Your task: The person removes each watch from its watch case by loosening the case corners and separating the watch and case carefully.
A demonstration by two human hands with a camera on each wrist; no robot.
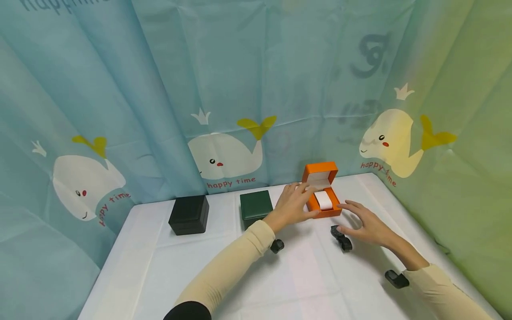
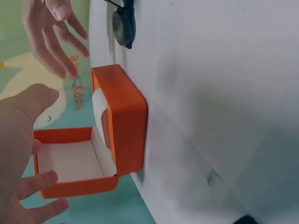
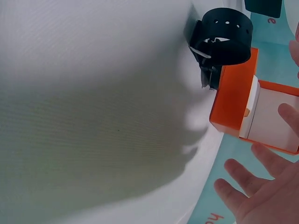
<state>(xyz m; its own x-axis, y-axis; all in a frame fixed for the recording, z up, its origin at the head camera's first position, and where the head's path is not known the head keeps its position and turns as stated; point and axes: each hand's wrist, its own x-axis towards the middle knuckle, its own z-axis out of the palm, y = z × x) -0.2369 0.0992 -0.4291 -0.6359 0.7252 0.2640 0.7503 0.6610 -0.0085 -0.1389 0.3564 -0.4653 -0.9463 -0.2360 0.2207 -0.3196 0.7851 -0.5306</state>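
Note:
An orange watch box (image 1: 325, 214) stands at the back right of the table, its lid (image 1: 321, 167) raised and a white cushion (image 1: 323, 200) inside. My left hand (image 1: 291, 205) is at the box's left side, fingers spread and overlapping the lid's edge in the head view. On the other side, my right hand (image 1: 366, 224) hovers with spread fingers and holds nothing. A black wristwatch (image 1: 342, 240) lies in front of the box, close to the right thumb. Its looped strap (image 3: 229, 46) shows beside the box in the right wrist view.
A dark green box (image 1: 256, 205) and a black box (image 1: 189, 215), both with lids down, sit to the left along the back. Dark wrist cameras (image 1: 397, 279) are strapped to my wrists. Printed curtains (image 1: 224, 89) rise behind the white table (image 1: 304, 284).

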